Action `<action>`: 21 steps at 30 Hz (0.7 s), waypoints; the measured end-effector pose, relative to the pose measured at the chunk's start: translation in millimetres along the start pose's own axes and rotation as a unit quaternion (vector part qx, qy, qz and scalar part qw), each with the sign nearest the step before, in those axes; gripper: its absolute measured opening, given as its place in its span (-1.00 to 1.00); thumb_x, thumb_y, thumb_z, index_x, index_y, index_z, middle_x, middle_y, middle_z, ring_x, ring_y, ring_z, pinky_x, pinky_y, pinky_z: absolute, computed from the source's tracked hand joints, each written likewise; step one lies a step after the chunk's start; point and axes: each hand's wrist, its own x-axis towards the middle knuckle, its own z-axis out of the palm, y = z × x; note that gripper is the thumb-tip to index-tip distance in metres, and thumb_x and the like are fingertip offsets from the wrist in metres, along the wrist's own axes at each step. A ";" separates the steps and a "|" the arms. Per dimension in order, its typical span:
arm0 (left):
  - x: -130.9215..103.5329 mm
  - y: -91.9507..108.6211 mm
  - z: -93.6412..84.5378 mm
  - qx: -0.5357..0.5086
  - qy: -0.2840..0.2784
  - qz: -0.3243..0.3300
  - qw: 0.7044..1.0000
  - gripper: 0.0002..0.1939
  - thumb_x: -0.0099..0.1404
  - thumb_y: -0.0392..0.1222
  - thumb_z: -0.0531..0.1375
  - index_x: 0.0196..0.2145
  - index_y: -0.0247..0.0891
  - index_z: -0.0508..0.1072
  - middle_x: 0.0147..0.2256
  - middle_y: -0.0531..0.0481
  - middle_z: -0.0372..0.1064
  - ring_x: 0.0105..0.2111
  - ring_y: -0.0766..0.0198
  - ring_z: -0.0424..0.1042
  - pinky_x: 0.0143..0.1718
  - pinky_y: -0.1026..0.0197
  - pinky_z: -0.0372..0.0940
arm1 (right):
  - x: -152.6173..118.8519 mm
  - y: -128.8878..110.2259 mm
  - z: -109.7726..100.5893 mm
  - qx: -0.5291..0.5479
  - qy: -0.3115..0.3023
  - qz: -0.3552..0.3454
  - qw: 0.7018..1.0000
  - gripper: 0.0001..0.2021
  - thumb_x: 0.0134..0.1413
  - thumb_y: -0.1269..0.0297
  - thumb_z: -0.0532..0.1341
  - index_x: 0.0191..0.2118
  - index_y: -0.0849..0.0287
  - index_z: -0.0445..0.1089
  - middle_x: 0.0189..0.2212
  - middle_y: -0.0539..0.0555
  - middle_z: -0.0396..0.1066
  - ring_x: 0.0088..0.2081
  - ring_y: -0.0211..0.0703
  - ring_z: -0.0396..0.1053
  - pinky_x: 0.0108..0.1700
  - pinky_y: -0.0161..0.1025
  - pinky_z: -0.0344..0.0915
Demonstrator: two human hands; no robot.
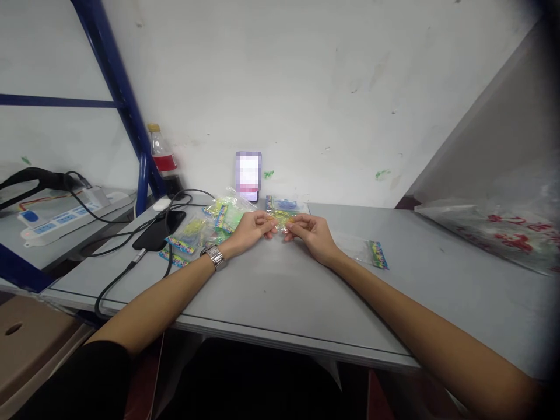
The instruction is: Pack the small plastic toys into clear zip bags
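Note:
Between my two hands is a small clear packet with yellow-green contents (281, 220), raised a little over the grey table (262, 297). My left hand (254, 230), with a metal watch on the wrist, pinches its left side. The right side is pinched by my right hand (311, 234). Just behind the packet lies a bag with a blue item (289, 205). Several clear bags with colourful header strips (190, 233) are heaped left of my left hand. A flat clear bag with a colourful strip (378, 255) rests right of my right hand, partly hidden by it.
A lit phone (248, 175) leans on the wall. At the left are a dark phone (160, 231), black cables, a white charger (162, 205), a cola bottle (164, 160), a power strip (65, 220) and a blue metal frame (114, 76). A large plastic sack (516, 233) stands at the right.

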 end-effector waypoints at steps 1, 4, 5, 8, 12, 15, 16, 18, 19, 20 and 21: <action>-0.1 0.4 0.0 -0.001 0.003 -0.001 1.000 -0.75 0.19 -0.13 0.29 -0.39 -0.38 0.36 -0.48 -0.03 0.44 -0.56 0.42 0.38 -0.43 0.31 0.28 | 0.4 -1.7 -0.4 -0.009 0.007 -0.007 1.000 -0.63 -0.18 0.00 0.38 -0.42 0.19 0.34 -0.56 0.05 0.46 -0.52 -0.14 0.45 -0.33 -0.13 0.36; -0.4 1.5 0.2 0.005 0.009 -0.004 1.000 -0.82 0.22 -0.20 0.26 -0.33 -0.38 0.37 -0.50 0.00 0.43 -0.57 0.43 0.38 -0.43 0.32 0.28 | 4.3 -7.8 -7.9 -0.062 0.053 -0.037 0.996 -0.61 -0.07 -0.10 0.28 -0.35 0.14 0.26 -0.53 0.05 0.48 -0.52 -0.12 0.45 -0.38 -0.15 0.32; -0.6 1.8 0.4 0.011 0.009 -0.005 1.000 -0.84 0.22 -0.22 0.25 -0.33 -0.38 0.38 -0.50 0.00 0.43 -0.57 0.43 0.38 -0.43 0.32 0.28 | 6.2 -9.8 -12.6 -0.103 0.072 -0.060 0.990 -0.63 0.00 -0.10 0.23 -0.33 0.12 0.24 -0.51 0.05 0.48 -0.49 -0.12 0.46 -0.35 -0.15 0.31; -1.1 2.1 1.2 0.027 0.006 -0.011 1.000 -0.87 0.23 -0.25 0.24 -0.35 -0.38 0.38 -0.49 -0.01 0.43 -0.56 0.44 0.38 -0.43 0.33 0.28 | 11.4 -13.7 -30.5 -0.200 0.162 -0.073 0.964 -0.75 0.15 0.00 0.08 -0.28 0.07 0.14 -0.50 -0.03 0.46 -0.50 -0.16 0.44 -0.32 -0.15 0.27; -0.9 0.6 1.4 0.041 0.000 -0.012 0.999 -0.87 0.21 -0.25 0.24 -0.37 -0.37 0.37 -0.49 -0.01 0.43 -0.56 0.44 0.38 -0.43 0.33 0.29 | 15.5 -7.4 -49.1 -0.239 0.273 0.027 0.932 -0.84 0.18 0.11 0.02 -0.29 0.04 0.05 -0.62 -0.11 0.35 -0.64 -0.21 0.31 -0.40 -0.16 0.21; -0.3 -2.2 0.8 0.058 -0.011 0.004 0.998 -0.85 0.21 -0.21 0.24 -0.38 -0.36 0.37 -0.47 -0.02 0.43 -0.54 0.42 0.40 -0.42 0.32 0.30 | 16.7 1.9 -48.4 -0.194 0.263 0.084 0.941 -0.79 0.14 0.05 0.07 -0.30 0.02 0.04 -0.62 -0.13 0.31 -0.66 -0.22 0.25 -0.54 -0.22 0.13; -0.2 -3.3 0.7 0.067 -0.012 0.009 0.998 -0.86 0.21 -0.21 0.23 -0.38 -0.35 0.36 -0.47 -0.03 0.43 -0.53 0.40 0.40 -0.41 0.31 0.30 | 16.6 3.6 -45.0 -0.164 0.242 0.089 0.952 -0.76 0.11 0.02 0.10 -0.30 0.01 0.04 -0.64 -0.14 0.28 -0.66 -0.24 0.23 -0.57 -0.25 0.10; -0.7 -5.0 0.6 0.102 -0.011 0.024 0.994 -0.89 0.23 -0.23 0.18 -0.38 -0.34 0.37 -0.46 -0.04 0.43 -0.50 0.36 0.42 -0.40 0.28 0.32 | 14.7 3.3 -34.9 -0.086 0.185 0.083 0.975 -0.71 0.06 -0.03 0.14 -0.32 0.00 0.03 -0.68 -0.18 0.20 -0.69 -0.28 0.15 -0.60 -0.30 0.04; -1.4 -5.4 0.8 0.136 -0.011 0.040 0.990 -0.91 0.24 -0.24 0.16 -0.38 -0.33 0.38 -0.46 -0.04 0.42 -0.49 0.34 0.42 -0.39 0.26 0.32 | 12.9 1.4 -28.9 -0.036 0.144 0.091 0.985 -0.68 0.05 -0.04 0.15 -0.33 0.00 0.01 -0.69 -0.20 0.16 -0.70 -0.30 0.11 -0.60 -0.32 0.01; -2.4 -5.4 1.1 0.181 -0.014 0.063 0.981 -0.92 0.25 -0.26 0.13 -0.36 -0.32 0.39 -0.45 -0.04 0.42 -0.46 0.31 0.41 -0.36 0.23 0.32 | 10.7 -1.5 -23.0 0.013 0.088 0.101 0.991 -0.66 0.04 -0.04 0.16 -0.34 0.00 -0.01 -0.71 -0.22 0.11 -0.71 -0.32 0.06 -0.59 -0.33 0.01; -3.8 -4.9 1.6 0.235 -0.024 0.092 0.967 -0.91 0.25 -0.27 0.11 -0.34 -0.31 0.41 -0.42 -0.05 0.42 -0.43 0.29 0.41 -0.33 0.20 0.32 | 8.1 -4.8 -17.5 0.047 0.029 0.109 0.992 -0.65 0.03 -0.04 0.18 -0.34 0.00 -0.01 -0.72 -0.24 0.08 -0.72 -0.34 0.01 -0.58 -0.33 0.01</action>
